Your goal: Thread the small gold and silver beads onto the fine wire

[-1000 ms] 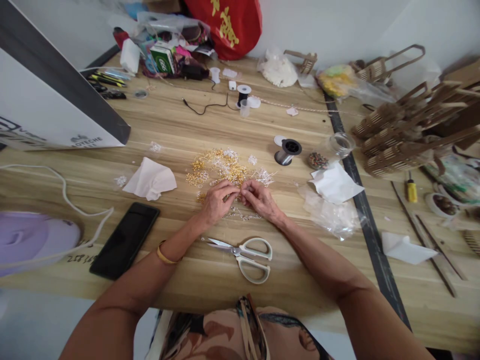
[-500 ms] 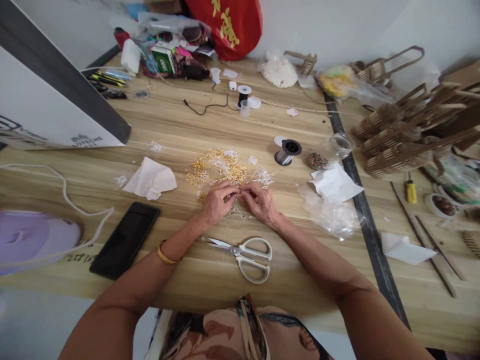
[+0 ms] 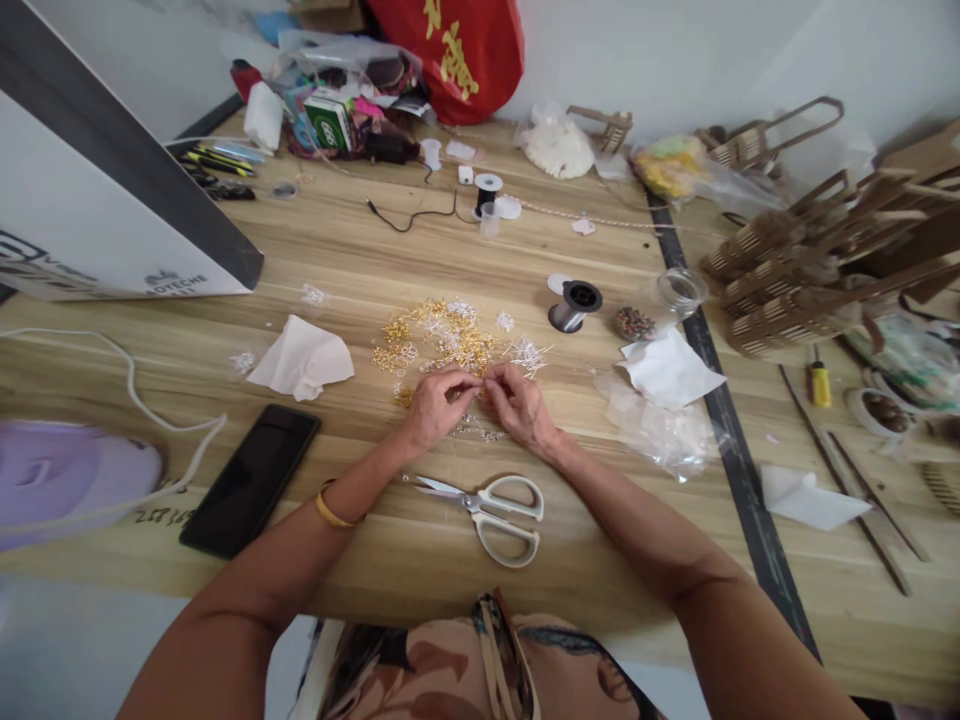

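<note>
My left hand (image 3: pixel 437 408) and my right hand (image 3: pixel 520 404) are close together, each with its fingers pinched. What they hold between the fingertips is too small to make out. Just beyond them lies a spread of small gold and silver findings (image 3: pixel 469 345), with silvery pins (image 3: pixel 527 354) at its right side. A thin chain (image 3: pixel 474 430) rests on the table below the fingertips. Scissors with white handles (image 3: pixel 480 505), blades slightly parted, lie nearer to me, between my forearms.
A black phone (image 3: pixel 251 482) and a white cloth (image 3: pixel 301 358) lie at the left. To the right are a wire spool (image 3: pixel 574 306), a clear jar (image 3: pixel 681 292) of beads, white paper (image 3: pixel 670 368) and plastic bags (image 3: pixel 675 435). Brown baskets (image 3: pixel 787 290) stand farther right.
My fingertips have drawn slightly apart, leaving a small gap between the hands. The objects on the table stay in place.
</note>
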Demonstrator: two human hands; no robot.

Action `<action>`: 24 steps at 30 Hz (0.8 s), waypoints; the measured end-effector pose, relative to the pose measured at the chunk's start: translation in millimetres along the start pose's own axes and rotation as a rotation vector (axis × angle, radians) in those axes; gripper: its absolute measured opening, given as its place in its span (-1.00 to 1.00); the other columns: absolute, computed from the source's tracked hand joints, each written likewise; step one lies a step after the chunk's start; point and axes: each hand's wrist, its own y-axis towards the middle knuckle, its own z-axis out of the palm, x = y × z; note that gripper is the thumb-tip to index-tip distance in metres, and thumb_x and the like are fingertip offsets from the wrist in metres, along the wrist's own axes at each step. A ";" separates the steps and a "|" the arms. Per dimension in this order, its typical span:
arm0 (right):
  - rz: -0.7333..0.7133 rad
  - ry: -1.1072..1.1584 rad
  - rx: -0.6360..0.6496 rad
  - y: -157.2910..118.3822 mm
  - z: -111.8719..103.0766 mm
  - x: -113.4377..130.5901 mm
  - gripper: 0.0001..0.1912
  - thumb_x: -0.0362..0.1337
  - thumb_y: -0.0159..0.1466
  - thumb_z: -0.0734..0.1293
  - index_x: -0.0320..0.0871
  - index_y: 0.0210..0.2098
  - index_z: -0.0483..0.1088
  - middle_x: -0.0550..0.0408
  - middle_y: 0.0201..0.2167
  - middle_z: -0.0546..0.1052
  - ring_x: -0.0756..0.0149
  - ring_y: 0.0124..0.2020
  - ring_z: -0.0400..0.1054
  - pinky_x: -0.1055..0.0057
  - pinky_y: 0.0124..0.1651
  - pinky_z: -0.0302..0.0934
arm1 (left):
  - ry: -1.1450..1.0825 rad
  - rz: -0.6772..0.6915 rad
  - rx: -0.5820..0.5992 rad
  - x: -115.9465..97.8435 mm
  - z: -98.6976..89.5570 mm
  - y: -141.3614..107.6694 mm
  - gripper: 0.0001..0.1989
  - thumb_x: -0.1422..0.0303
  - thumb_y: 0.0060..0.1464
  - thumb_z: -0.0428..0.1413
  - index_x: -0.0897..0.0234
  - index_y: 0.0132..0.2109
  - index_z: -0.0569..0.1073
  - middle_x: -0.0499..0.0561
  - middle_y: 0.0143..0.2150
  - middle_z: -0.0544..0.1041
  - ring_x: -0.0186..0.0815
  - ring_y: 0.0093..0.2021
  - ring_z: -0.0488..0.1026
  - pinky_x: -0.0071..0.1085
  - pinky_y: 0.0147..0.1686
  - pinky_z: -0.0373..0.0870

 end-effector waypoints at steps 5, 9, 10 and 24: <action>0.132 0.257 0.026 2.1 1.2 -1.9 -0.76 -0.08 0.36 0.17 -0.13 -0.25 0.25 0.18 -0.54 0.37 0.42 -0.54 0.27 0.45 -0.44 0.17 | -0.044 -0.025 -0.022 4.0 1.0 0.6 -0.93 0.48 0.08 0.14 0.31 -0.32 0.53 0.04 -0.38 0.53 -0.31 -0.32 0.46 -0.38 -0.27 0.41; 0.144 0.326 0.003 4.9 0.0 -3.0 -0.74 -0.05 0.35 0.18 -0.13 -0.26 0.24 0.18 -0.53 0.37 0.43 -0.54 0.24 0.46 -0.45 0.16 | -0.044 -0.015 -0.013 4.9 0.8 0.9 -0.93 0.47 0.09 0.14 0.31 -0.32 0.53 0.04 -0.37 0.54 -0.31 -0.32 0.46 -0.38 -0.27 0.40; 0.141 0.322 -0.004 5.4 -0.5 -3.0 -0.73 -0.05 0.35 0.18 -0.14 -0.27 0.24 0.18 -0.52 0.37 0.43 -0.54 0.24 0.46 -0.45 0.16 | -0.044 -0.012 -0.012 4.6 0.6 1.0 -0.93 0.47 0.09 0.14 0.31 -0.32 0.53 0.04 -0.38 0.54 -0.31 -0.32 0.46 -0.38 -0.27 0.40; 0.155 0.302 0.010 3.2 2.0 -4.8 -0.70 -0.02 0.33 0.22 -0.16 -0.21 0.31 0.18 -0.54 0.38 0.44 -0.55 0.23 0.47 -0.49 0.14 | -0.047 -0.073 -0.008 0.8 -0.5 1.0 -0.91 0.45 0.09 0.12 0.30 -0.33 0.53 0.02 -0.38 0.57 -0.34 -0.37 0.47 -0.41 -0.31 0.40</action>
